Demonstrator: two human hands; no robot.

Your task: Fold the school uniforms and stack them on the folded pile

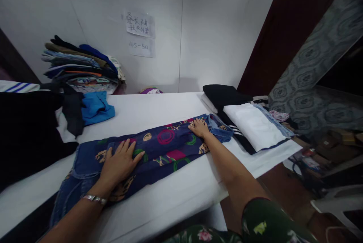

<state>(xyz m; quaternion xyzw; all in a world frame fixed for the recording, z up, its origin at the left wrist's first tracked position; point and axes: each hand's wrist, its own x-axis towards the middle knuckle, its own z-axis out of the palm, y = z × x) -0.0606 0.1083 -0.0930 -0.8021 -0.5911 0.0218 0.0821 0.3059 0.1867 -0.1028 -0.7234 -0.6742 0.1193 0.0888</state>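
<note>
Across a white table (159,105), a long blue garment (170,139) with bright shapes, left hand (120,162) spread flat on its left part, right hand (199,128) spread near its right end, folded white cloth (251,125) to the right, tall clothes pile (82,65) back left.

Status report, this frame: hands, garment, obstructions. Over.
Left hand and right hand palm down on patterned garment. Garment stretched along white table. No other item seen on top; folded clothes close by its right end.
</note>
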